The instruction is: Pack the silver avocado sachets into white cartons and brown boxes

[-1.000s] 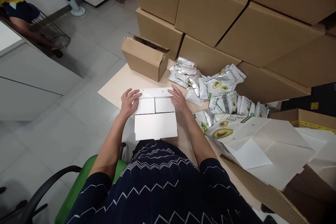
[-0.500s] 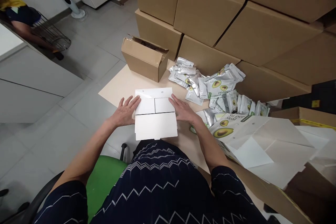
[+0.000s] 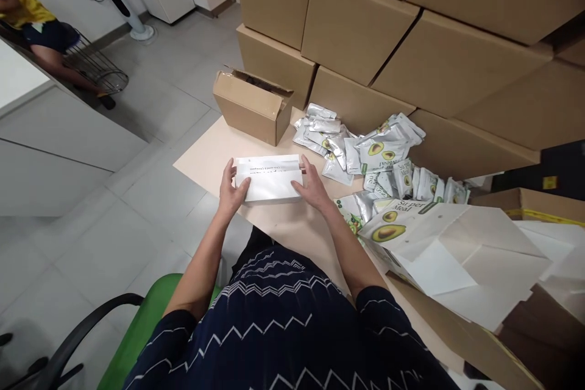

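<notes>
Between my two hands is a white carton, with its broad side facing me and small dark print near its far edge. My left hand grips the carton's left end, thumb on the near face and fingers behind the side. At the right end my right hand holds it the same way. The carton rests at or just above the beige tabletop; I cannot tell which. Right of my right hand lies a pile of silver and white pouches with avocado pictures.
An opened brown box stands beyond the carton. Stacked brown boxes form a wall behind the table. Flattened printed cartons fill a box at the right. A green chair is beside me. Another person sits at far left.
The near panel of the carton has been folded up, so the slotted white flaps no longer show and print appears. Both hands have shifted from lying flat at the sides to gripping the ends.
</notes>
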A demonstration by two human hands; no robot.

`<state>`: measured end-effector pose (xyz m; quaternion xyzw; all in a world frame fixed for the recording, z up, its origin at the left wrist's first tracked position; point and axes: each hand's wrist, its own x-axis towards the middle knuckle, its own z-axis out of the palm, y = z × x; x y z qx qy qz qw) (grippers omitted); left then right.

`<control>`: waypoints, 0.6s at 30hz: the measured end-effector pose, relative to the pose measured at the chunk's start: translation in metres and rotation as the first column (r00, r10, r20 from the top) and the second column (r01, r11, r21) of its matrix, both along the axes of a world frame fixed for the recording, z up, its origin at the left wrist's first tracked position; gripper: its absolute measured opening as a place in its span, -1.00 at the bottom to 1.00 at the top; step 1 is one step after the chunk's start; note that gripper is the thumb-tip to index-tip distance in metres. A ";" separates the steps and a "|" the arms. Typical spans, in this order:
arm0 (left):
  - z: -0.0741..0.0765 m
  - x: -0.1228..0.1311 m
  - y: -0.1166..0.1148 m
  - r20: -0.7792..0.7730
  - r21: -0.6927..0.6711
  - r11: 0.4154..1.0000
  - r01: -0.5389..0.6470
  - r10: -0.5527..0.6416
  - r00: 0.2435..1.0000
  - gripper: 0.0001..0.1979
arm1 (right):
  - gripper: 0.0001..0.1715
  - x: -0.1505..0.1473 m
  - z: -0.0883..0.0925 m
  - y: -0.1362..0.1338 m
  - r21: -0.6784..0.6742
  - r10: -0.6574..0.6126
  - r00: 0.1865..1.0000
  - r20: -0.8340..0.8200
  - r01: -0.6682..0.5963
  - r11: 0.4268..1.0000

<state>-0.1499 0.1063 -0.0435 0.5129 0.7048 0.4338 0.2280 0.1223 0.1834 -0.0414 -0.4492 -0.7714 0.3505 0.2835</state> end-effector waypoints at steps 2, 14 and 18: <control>-0.002 0.002 0.001 -0.076 -0.019 0.999 0.031 -0.032 0.997 -0.40 | -0.22 -0.003 -0.004 0.000 0.020 0.013 0.999 0.052 -0.014 1.000; 0.033 0.033 -0.035 -0.320 -0.495 0.868 0.032 -0.216 0.922 -0.01 | 0.30 0.015 0.013 -0.008 -0.394 0.212 0.977 -0.016 -0.201 0.897; 0.040 0.013 -0.023 -0.317 -0.594 0.803 0.053 -0.294 0.902 0.06 | 0.41 -0.002 0.014 -0.005 -0.337 0.228 0.973 0.034 -0.204 0.919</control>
